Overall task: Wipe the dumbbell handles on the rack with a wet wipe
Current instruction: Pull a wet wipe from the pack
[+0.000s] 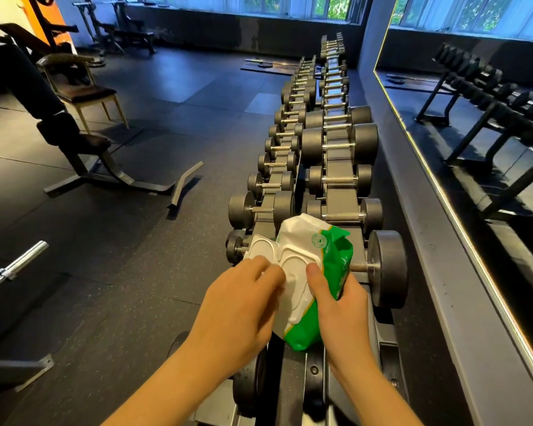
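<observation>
A green and white pack of wet wipes [317, 256] is held above the near end of the dumbbell rack [339, 162]. My right hand [340, 298] grips its green side, thumb on the white front. The pack's white plastic lid [260, 249] stands flipped open to the left. My left hand [243, 305] has its fingers curled at the pack's opening, pinching something white there; what exactly is hidden by the fingers. Black dumbbells with steel handles [339, 145] lie in two rows along the rack. One large dumbbell [385, 267] sits just right of the pack.
A mirror [474, 118] and grey wall ledge run along the right of the rack. On the left stand an adjustable bench [83, 149], a wooden chair [83, 93] and a barbell end [16, 267]. Dark rubber floor [136, 241] lies open left of the rack.
</observation>
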